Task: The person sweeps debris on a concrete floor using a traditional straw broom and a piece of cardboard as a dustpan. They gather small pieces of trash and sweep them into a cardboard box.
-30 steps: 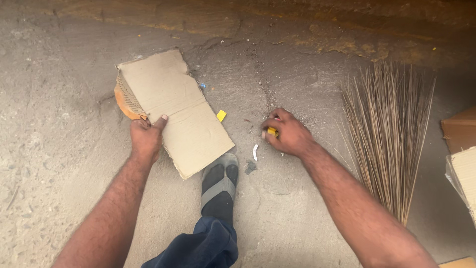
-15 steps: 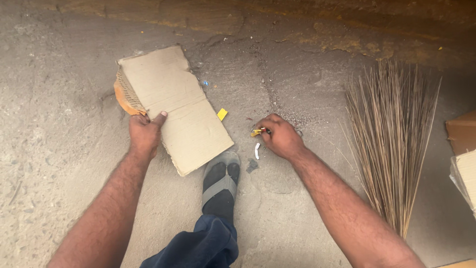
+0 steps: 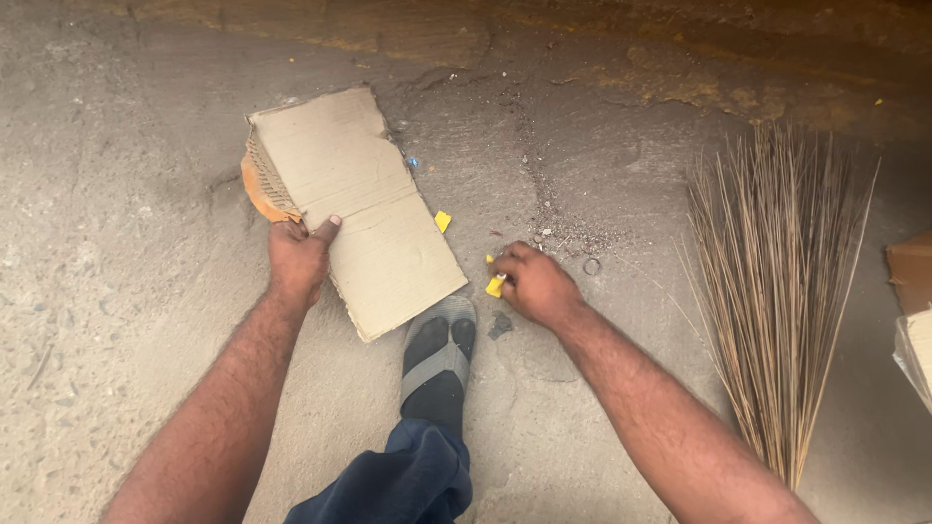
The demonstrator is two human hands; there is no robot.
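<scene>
**A:** Where were your hands just then?

**B:** Your left hand (image 3: 296, 260) lay flat on the near-left edge of the flat brown corrugated cardboard sheet (image 3: 354, 204), thumb on top, pressing it to the rough grey concrete floor (image 3: 107, 194). Your right hand (image 3: 536, 286) was curled narrow, fingertips pinching a small yellow scrap (image 3: 495, 286) just right of the sheet's near corner.

**A:** And the rest of the litter?

**B:** A second small yellow piece (image 3: 443, 221) lay against the cardboard's right edge, and a line of fine grit and debris (image 3: 558, 228) ran away towards the far side. An orange rounded object (image 3: 254, 184) poked out from under the sheet's left edge; what it was, you couldn't tell.

**A:** How would that scrap handle?

**B:** I judged it light and thin, easy to lose, so a fingertip pinch suited it. The cardboard looked stiff but torn at its edges; you'd do best holding it at the firm near edge.

**A:** Anything else close by?

**B:** Your foot in a grey strapped sandal (image 3: 439, 354) stood touching the sheet's near corner, and a bundled brown stick broom (image 3: 777, 291) lay well to the right.
</scene>
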